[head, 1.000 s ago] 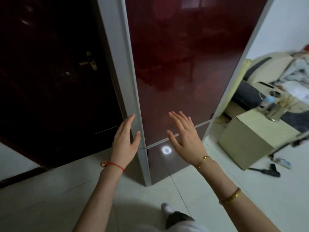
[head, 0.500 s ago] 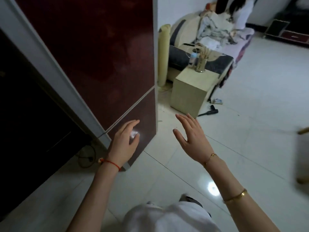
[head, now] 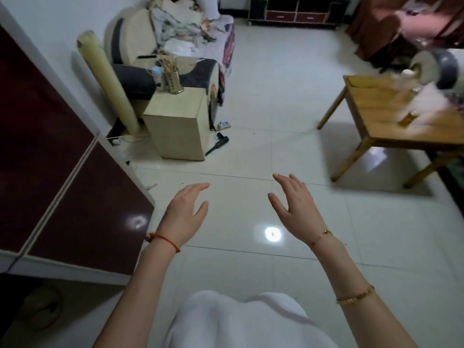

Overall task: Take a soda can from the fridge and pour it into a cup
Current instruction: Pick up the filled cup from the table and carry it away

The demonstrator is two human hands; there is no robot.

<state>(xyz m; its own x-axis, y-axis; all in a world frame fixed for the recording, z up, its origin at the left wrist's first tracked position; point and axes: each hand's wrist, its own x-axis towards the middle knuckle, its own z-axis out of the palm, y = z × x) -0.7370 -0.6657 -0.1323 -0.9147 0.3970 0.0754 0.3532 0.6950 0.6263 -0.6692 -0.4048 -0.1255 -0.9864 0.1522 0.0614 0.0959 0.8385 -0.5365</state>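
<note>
So both hands empty: left hand (head: 185, 217) and right hand (head: 295, 209) hover over the glossy white tile floor (head: 251, 146), fingers wide and relaxed, prob just held out front for balance, touching nothing. Fridge (head: 75, 197) sits at left, doors closed, dark-red gloss panels w/ pale trim, so the can isn't in view, presumably inside. Wooden surface (head: 391, 114) at right, square-legged; can't tell if a cup's there, too blurred.
</note>
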